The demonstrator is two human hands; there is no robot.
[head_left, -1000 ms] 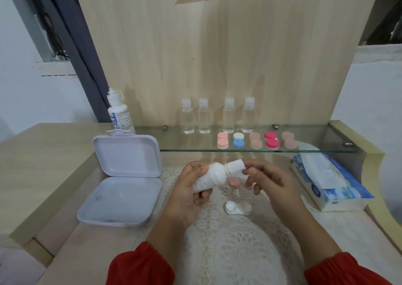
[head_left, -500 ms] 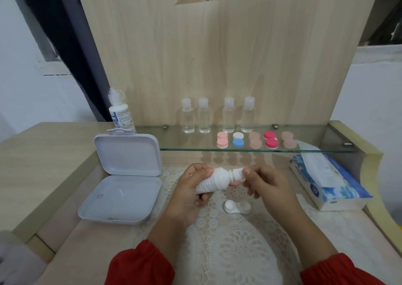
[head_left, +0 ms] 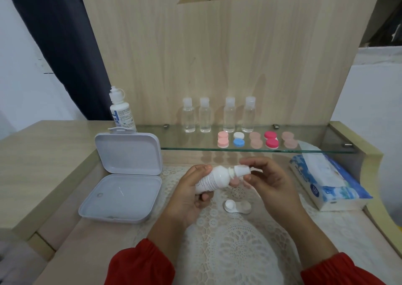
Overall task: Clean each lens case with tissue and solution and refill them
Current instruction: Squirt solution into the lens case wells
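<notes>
A: What sits at the left of the frame?

B: A white plastic hinged box point(head_left: 121, 186) lies open at centre left, lid upright. Behind its lid, higher up, stands a white dropper bottle with a blue label point(head_left: 121, 112).

A: And in the middle?

B: The left hand point(head_left: 189, 195) is curled round a white plastic solution bottle point(head_left: 214, 179), which lies tilted with its nozzle toward the right. The right hand point(head_left: 269, 184) pinches the bottle's white cap point(head_left: 242, 170) between thumb and fingertips. Something pink shows just under the bottle's neck; I cannot tell what it is. Both wrists end in red sleeves point(head_left: 139, 265) at the bottom edge.

A: Where is the lens case?

B: A clear lens case with one white lid point(head_left: 237, 206) lies on the white lace cloth point(head_left: 235, 247), just below the hands, its right well uncovered.

A: Higher up?

B: On the glass shelf point(head_left: 315, 149), across the centre, four clear small bottles with clear caps point(head_left: 218, 116) stand in a row. In front of them sit five closed lens cases point(head_left: 257, 140): light pink, white and blue, pale peach, deep pink, pale peach.

A: And the right side?

B: A blue and white tissue pack point(head_left: 328, 181) lies at centre right, one tissue poking out of its top.
</notes>
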